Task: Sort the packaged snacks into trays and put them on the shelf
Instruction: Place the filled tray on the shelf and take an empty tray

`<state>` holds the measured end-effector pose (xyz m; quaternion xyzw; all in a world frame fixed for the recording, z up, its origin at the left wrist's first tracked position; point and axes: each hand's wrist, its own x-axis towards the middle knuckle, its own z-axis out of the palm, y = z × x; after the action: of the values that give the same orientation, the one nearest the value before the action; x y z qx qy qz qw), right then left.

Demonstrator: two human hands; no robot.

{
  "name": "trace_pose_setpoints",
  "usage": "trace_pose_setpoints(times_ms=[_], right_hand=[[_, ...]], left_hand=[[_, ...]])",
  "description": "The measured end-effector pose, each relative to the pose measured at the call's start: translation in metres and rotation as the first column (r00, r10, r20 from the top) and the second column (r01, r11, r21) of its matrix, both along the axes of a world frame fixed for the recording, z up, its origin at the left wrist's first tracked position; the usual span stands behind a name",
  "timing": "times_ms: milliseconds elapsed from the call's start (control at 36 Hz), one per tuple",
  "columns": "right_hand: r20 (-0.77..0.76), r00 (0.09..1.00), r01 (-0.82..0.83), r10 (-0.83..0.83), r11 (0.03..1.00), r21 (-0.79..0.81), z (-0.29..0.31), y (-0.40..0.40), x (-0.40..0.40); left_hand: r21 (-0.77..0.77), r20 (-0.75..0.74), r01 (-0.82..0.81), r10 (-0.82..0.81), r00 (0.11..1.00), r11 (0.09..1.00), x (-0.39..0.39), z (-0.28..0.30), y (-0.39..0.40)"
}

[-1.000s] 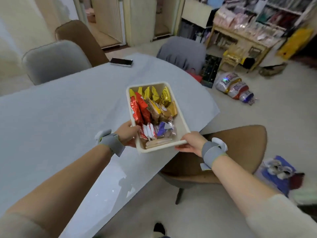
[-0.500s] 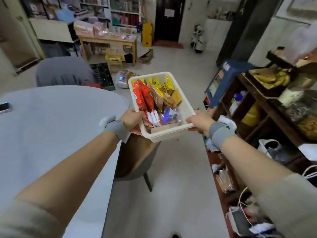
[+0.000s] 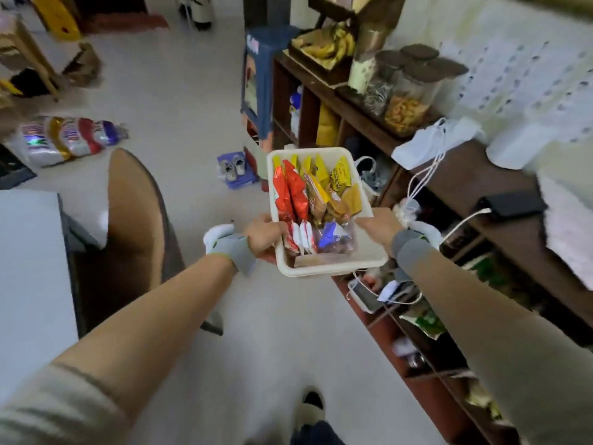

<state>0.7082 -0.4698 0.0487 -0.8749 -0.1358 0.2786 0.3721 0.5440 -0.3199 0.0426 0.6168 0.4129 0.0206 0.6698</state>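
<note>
A cream plastic tray (image 3: 333,268) hangs in the air between my hands, above the floor. It holds packaged snacks: red packets (image 3: 290,192) on the left, yellow packets (image 3: 337,175) at the far right, and white and blue wrappers (image 3: 324,236) at the near end. My left hand (image 3: 261,237) grips the tray's left rim. My right hand (image 3: 378,224) grips its right rim. The dark wooden shelf (image 3: 455,175) stands just right of the tray.
Jars (image 3: 407,91), bananas (image 3: 327,46), a white bag (image 3: 436,142) and a black device (image 3: 513,203) crowd the shelf top. A brown chair (image 3: 134,213) and the grey table's corner (image 3: 29,252) are at left. Shoes (image 3: 234,168) and snack bags (image 3: 64,139) lie on the floor.
I have turned right, away from the table, carrying the tray in both hands. The shelf now fills the right side, and the tray is close beside it.
</note>
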Motion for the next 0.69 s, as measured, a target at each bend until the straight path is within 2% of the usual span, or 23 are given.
trace_pose_setpoints(times_ms=[222,333,417,556,694], right_hand=[[-0.041,0.986,0.160,-0.159,0.987,0.016,-0.038,-0.042,0.019],[-0.061,0.973,0.224,-0.223,0.975,0.004,-0.049,-0.060,0.030],[-0.065,0.965,0.254,-0.254,0.967,-0.011,-0.060,-0.064,0.029],[-0.096,0.917,0.387,-0.388,0.921,-0.033,-0.092,-0.051,0.026],[-0.106,0.850,0.513,-0.516,0.857,-0.058,-0.147,-0.033,0.010]], left_hand=[[0.020,-0.061,0.174,-0.172,0.983,0.985,0.051,-0.029,-0.015],[-0.108,-0.010,0.244,-0.246,0.969,0.964,0.079,-0.041,-0.022],[-0.123,-0.052,0.292,-0.300,0.952,0.948,0.088,-0.053,-0.018],[-0.124,-0.112,0.421,-0.434,0.894,0.898,0.115,-0.087,0.010],[-0.214,-0.127,0.530,-0.561,0.818,0.821,0.132,-0.136,0.036]])
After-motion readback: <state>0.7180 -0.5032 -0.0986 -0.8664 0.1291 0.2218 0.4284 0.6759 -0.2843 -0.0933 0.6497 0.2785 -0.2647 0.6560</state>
